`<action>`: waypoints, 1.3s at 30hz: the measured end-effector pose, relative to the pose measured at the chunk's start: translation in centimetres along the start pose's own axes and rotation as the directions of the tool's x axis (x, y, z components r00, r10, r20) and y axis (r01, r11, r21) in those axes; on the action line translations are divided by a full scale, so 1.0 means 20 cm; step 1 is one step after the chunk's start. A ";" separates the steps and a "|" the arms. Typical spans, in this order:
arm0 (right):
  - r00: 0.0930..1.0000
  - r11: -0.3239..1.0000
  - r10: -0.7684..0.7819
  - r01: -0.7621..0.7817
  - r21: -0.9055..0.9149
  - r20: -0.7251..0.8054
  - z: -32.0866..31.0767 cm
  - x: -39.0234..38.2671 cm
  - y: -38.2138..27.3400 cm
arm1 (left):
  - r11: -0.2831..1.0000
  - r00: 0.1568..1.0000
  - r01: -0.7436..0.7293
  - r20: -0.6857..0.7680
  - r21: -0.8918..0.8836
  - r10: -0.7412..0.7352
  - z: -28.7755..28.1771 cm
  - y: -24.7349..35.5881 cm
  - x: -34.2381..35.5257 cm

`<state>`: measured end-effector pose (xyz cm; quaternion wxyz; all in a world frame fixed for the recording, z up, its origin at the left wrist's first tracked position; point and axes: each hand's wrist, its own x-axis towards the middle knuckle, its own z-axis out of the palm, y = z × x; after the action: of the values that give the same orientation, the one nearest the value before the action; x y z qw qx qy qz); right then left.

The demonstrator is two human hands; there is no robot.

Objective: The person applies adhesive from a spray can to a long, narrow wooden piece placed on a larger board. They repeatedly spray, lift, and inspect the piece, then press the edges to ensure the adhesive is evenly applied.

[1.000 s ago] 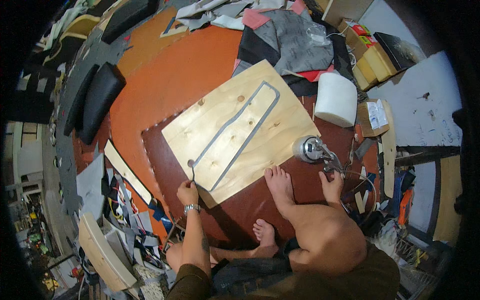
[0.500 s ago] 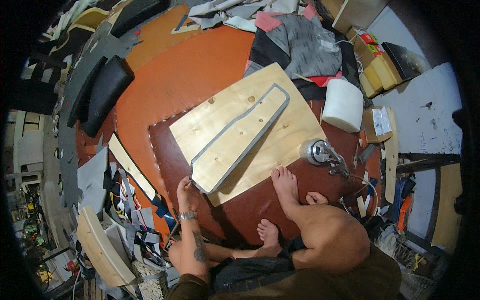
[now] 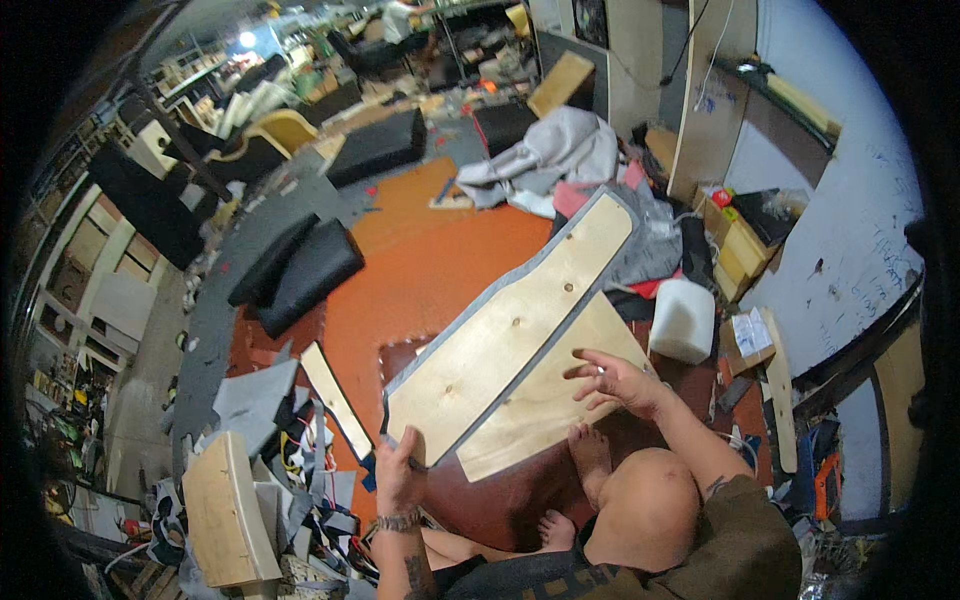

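My left hand grips the lower end of a long, shaped plywood piece with grey edging, which is raised and slants away to the upper right. My right hand hangs open to the right of that piece, fingers spread, with nothing in it. Beneath both lies a square plywood sheet, partly hidden by the raised piece, on a maroon mat. My bare feet and bent knee are at the sheet's near edge.
Black pads lie at the left, fabric scraps behind, a white roll and cardboard box at the right. A narrow strip and offcuts sit near my left arm. A co-worker is far back.
My left hand has lifted the long piece off the sheet. My right hand has left the metal spray gun and risen beside the piece. The view has tilted up, showing more room.
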<state>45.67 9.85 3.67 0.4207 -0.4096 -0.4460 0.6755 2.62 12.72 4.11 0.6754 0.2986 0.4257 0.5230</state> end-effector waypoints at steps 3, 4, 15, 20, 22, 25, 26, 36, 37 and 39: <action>0.986 0.989 -0.112 0.098 0.114 0.126 0.22 0.05 -0.37 | 0.997 0.988 -0.072 0.131 -0.039 0.076 -0.03 0.14 -0.29; 0.984 0.982 -0.112 0.089 0.165 0.139 0.31 0.05 -0.47 | 0.995 0.993 -0.090 0.073 -0.037 0.093 -0.04 0.16 -0.36; 0.955 0.931 -0.288 0.296 0.215 -0.070 1.40 -0.08 -0.97 | 0.660 0.603 -0.572 0.295 -0.487 0.741 0.03 0.54 -1.07; 0.937 0.958 -0.249 0.201 0.205 0.243 1.90 -0.19 -0.81 | 0.620 0.585 -0.783 0.279 -0.050 0.762 0.19 0.64 -1.09; 0.934 0.987 -0.154 0.135 0.081 0.323 2.01 -0.25 -0.74 | 0.756 0.760 -0.624 0.072 -0.195 0.646 0.15 0.70 -1.09; 0.864 0.977 -0.080 0.166 -0.132 0.497 2.01 -0.36 -0.73 | 0.693 0.753 -0.658 -0.247 -0.294 0.610 0.02 0.72 -1.09; 0.802 0.924 -0.118 0.305 -0.232 0.585 1.96 -0.40 -0.76 | 0.651 0.718 -0.695 -0.324 -0.304 0.615 -0.04 0.72 -1.11; -0.137 -0.145 -0.988 0.642 -0.753 0.074 1.12 -1.01 -1.63 | 0.686 0.569 -0.708 -0.710 -0.168 0.414 -0.56 0.61 -1.26; -0.116 -0.138 -0.990 0.615 -0.776 0.084 1.08 -1.02 -1.68 | 0.685 0.561 -0.719 -0.683 -0.122 0.467 -0.57 0.59 -1.25; -0.061 -0.099 -0.995 0.548 -0.831 0.079 1.01 -1.02 -1.76 | 0.674 0.519 -0.735 -0.703 -0.076 0.486 -0.54 0.58 -1.24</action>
<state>40.33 -5.71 46.04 0.6898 -0.3131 -0.6320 -0.1635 -14.47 -8.34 15.41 0.3006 0.1065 0.3843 0.8663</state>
